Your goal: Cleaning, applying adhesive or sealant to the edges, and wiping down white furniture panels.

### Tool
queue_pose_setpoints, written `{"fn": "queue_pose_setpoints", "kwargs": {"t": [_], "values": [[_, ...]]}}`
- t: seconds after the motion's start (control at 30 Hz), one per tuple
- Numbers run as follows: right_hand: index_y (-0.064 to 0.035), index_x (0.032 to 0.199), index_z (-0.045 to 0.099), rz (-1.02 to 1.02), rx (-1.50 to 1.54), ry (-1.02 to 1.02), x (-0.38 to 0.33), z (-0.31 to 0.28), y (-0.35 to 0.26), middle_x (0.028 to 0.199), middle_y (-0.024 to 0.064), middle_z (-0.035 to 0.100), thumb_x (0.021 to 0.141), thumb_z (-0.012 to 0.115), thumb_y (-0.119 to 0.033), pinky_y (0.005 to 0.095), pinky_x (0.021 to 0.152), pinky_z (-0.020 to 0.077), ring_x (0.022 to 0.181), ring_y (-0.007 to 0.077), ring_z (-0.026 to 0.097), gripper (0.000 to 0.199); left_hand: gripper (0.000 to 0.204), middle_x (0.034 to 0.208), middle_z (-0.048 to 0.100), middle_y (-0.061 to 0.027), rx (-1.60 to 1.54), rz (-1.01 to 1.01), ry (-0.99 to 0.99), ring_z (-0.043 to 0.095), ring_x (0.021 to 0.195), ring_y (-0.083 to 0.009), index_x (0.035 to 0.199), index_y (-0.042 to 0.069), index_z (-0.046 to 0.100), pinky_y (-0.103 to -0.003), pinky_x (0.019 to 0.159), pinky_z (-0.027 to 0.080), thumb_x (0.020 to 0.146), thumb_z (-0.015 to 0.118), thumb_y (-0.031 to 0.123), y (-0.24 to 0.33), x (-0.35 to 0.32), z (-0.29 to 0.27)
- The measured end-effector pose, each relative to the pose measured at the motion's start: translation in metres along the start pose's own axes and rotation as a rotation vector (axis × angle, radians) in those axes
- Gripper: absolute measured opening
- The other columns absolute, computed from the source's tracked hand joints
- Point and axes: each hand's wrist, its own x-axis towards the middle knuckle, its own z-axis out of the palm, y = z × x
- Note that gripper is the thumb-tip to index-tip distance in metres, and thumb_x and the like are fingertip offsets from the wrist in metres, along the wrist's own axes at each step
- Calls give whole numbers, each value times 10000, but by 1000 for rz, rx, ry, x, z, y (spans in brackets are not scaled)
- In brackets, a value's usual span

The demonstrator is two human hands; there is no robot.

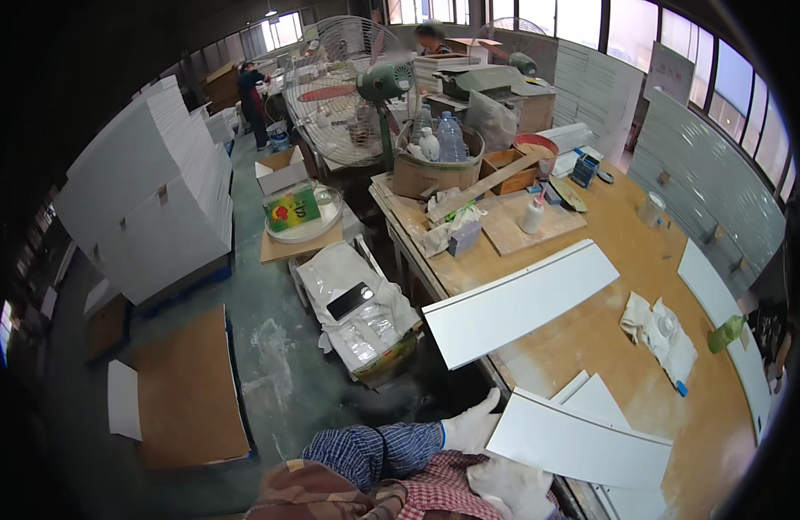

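Note:
My left hand point(471, 425), in a white glove below a blue checked sleeve, is at the left end of a long white panel point(582, 438). One finger points up beside the panel's corner, while the panel hides the others; the hand appears to grip that end. My right hand point(511, 487), also white-gloved, is at the panel's lower left, below a red checked sleeve. It is blurred and its fingers cannot be made out. Under the held panel lie more white pieces point(595, 399). A second long white panel point(521, 303) lies farther off, its left end jutting past the table edge.
The wooden table point(582, 347) carries a crumpled white cloth point(664, 334), a green bottle point(727, 334), a white squeeze bottle point(532, 215) and a carton of bottles point(436, 169). Left are a wrapped seat point(352, 277) with a phone point(349, 301), a large fan point(356, 91) and stacked panels point(148, 195).

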Motion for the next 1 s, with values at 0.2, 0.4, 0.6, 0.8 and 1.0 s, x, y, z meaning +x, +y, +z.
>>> {"fn": "queue_pose_setpoints", "kwargs": {"t": [0.2,0.4,0.6,0.8,1.0], "values": [[-60,1473,436,812,371,710,-100,-29,4,1215,121,680,1050,434,-373,449,924,512,1098,254,642,526,578,1346,611,-108,319,-96,262,605,1212,-272,1408,79,511,-535,945,536,956,647,412,-3,26,-17],[8,1189,614,573,-338,594,21,-35,33,1289,221,573,890,585,-249,481,1038,406,1164,409,531,395,471,1284,638,-141,257,52,263,655,1135,-249,1332,-17,546,-412,982,544,915,697,143,-13,25,-17],[-10,1205,596,427,-395,572,58,-32,51,1275,178,575,856,612,-267,500,1078,337,1202,368,499,434,369,1220,655,-143,242,3,205,668,1099,-268,1286,-29,549,-426,966,555,939,608,82,-2,16,-35],[-49,1164,569,583,-606,737,-49,-64,112,1134,111,572,910,590,-310,437,970,404,1065,316,522,365,489,1341,555,-252,373,47,467,600,1184,-423,1402,-56,411,-655,947,519,965,535,125,9,-8,-6],[-57,1095,571,999,-729,873,-214,-70,154,1151,118,576,960,520,-346,423,1003,383,1093,314,524,323,461,1303,581,-205,566,-26,534,609,1184,-362,1367,-29,446,-621,941,541,987,549,211,5,7,11]]}}
